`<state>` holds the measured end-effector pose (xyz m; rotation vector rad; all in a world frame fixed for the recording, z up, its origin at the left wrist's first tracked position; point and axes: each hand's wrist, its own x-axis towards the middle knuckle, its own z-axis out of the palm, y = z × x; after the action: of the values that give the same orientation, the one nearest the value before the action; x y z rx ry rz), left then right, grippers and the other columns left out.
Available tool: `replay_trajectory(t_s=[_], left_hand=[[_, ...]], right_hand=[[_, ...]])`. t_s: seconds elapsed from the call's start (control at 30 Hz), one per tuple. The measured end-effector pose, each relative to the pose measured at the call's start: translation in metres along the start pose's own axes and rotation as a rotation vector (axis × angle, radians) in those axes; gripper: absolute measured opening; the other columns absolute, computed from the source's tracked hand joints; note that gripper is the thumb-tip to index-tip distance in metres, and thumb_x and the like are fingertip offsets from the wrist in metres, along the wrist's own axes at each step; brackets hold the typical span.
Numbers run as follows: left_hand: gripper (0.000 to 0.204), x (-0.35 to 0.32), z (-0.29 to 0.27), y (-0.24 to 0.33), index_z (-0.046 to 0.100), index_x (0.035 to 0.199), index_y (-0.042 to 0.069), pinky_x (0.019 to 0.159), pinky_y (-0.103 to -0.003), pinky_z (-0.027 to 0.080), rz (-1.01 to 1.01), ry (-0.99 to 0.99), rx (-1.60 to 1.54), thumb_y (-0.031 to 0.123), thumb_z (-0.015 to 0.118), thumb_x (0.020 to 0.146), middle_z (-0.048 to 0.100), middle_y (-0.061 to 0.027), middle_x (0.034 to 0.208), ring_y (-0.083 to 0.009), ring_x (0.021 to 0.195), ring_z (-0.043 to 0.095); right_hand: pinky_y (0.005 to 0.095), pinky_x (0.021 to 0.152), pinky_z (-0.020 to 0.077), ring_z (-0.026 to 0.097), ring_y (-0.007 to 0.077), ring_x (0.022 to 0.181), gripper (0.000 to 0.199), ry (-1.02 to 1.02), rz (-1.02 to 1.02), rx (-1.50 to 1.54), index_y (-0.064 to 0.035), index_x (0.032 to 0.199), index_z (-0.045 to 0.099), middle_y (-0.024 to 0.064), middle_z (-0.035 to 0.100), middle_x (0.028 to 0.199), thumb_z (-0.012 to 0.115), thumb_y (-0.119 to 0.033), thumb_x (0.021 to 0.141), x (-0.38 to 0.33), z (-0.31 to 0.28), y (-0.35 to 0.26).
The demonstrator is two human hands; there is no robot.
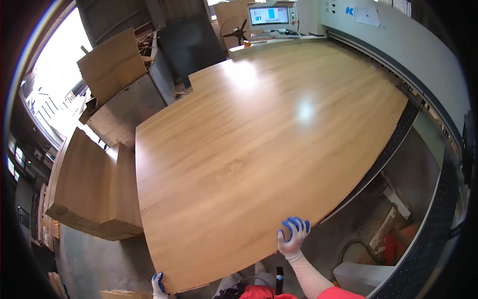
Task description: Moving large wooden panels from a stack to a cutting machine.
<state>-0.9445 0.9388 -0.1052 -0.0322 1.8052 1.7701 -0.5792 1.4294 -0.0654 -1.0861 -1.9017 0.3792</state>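
Large wood-grain board [259, 159], seen from above: it is lying flat, approx. level, its right side resting on a black dotted table [399, 134], its far end reaching the grey machine [413, 57], its near-left part overhanging the floor [92, 254]. We are judging it heavy for its span, stiff overall, perhaps sagging a bit at the unsupported corner. Its face is shining under the lamps, so we are expecting a smooth, rather slippery surface; corners and edges are probably chipping easily if knocked.

Holds: the left hand [158, 284], gloved white w/ blue fingers, is touching the near-left corner; its thumb is not showing, so we cannot tell whether it is clamping. The right hand [294, 235], same glove type, is resting w/ fingers spread apart on the top face, nr. the near edge. For grip, we are favouring the near edge, hands wide apart, fingers under & thumbs over.

Edges & room: the far-left edge is showing a step; we cannot tell if one sheet or two are making it. On the left, a stack of boards [94, 194] is standing just beside the board's edge, w/ a metal bin [127, 109] beyond, so sideways room is looking tight there. On the right, a gap is opening btwn the table and a dark dotted strip [428, 234], w/ scrap wood [397, 203] lying below.
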Motion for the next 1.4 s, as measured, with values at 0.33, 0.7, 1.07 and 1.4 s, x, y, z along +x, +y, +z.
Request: replay_trajectory(t_s=[0.33, 0.7, 1.07, 1.4], left_hand=[[0.065, 0.205, 0.335, 0.052, 0.037, 0.15, 0.004, 0.107, -0.034, 0.044, 0.284, -0.249, -0.131, 0.001, 0.066, 0.092, 0.054, -0.0095, 0.14, -0.0219, 0.127, 0.054], [0.079, 0.366, 0.541, 0.099, 0.017, 0.16, 0.002, 0.117, -0.035, 0.03, 0.382, -0.352, 0.109, 0.002, 0.062, 0.095, 0.038, -0.0139, 0.155, -0.0241, 0.139, 0.04], [0.082, 0.363, 0.593, 0.092, 0.01, 0.161, 0.002, 0.119, -0.036, 0.028, 0.394, -0.326, 0.181, 0.009, 0.061, 0.098, 0.031, -0.014, 0.16, -0.024, 0.142, 0.038], [0.052, 0.398, 0.564, 0.03, 0.035, 0.154, 0.006, 0.115, -0.043, 0.039, -0.3, -0.752, -0.806, 0.023, 0.045, 0.107, 0.049, -0.0153, 0.148, -0.0354, 0.134, 0.05]], right_hand=[[0.0591, 0.12, 0.0179, 0.034, 0.0406, 0.143, 0.062, 0.012, 0.347, -0.505, -0.0069, 0.13, 0.06, 0.0208, 0.049, 0.146, 0.069, -0.047, 0.084, 0.29, 0.126, 0.162], [0.0606, 0.12, 0.0167, 0.029, 0.0366, 0.148, 0.07, -0.077, 0.494, -0.647, -0.0127, 0.142, 0.052, 0.0165, 0.041, 0.155, 0.065, -0.051, 0.085, 0.476, 0.189, 0.279], [0.0567, 0.123, 0.0099, 0.024, 0.0349, 0.151, 0.071, -0.083, 0.522, -0.588, -0.016, 0.146, 0.052, 0.0134, 0.037, 0.16, 0.066, -0.051, 0.086, 0.523, 0.171, 0.328], [0.0562, 0.122, 0.0195, 0.025, 0.042, 0.15, 0.078, -0.203, 0.444, -0.457, -0.005, 0.152, 0.041, 0.0231, 0.031, 0.161, 0.056, -0.054, 0.092, 0.382, 0.151, 0.258]])
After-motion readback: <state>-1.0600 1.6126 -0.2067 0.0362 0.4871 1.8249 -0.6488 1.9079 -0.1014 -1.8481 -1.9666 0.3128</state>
